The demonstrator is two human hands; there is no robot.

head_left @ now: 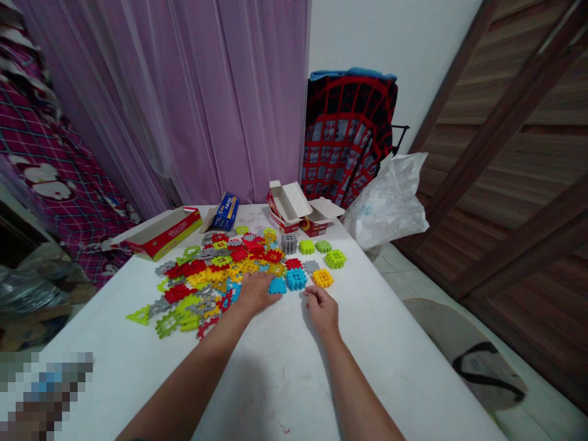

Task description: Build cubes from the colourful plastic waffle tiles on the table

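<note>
A heap of flat plastic interlocking tiles (215, 272) in red, yellow, green, grey and blue is spread over the middle of a white table (285, 380). My left hand (257, 291) lies palm down on the heap's right edge, fingers closed around a blue tile (277, 285). My right hand (321, 306) rests on the table just right of it, fingers curled, with nothing visible in them. A small blue block (296, 278) and a yellow one (322, 278) sit just beyond my right hand. Green blocks (335, 258) and a grey one (289, 243) stand farther back.
An open red and white box (160, 233) lies at the table's back left, a blue box (226, 211) behind the heap, and two opened red boxes (298, 214) at the back. A white plastic bag (390, 202) hangs past the table's right corner. Purple curtains hang behind.
</note>
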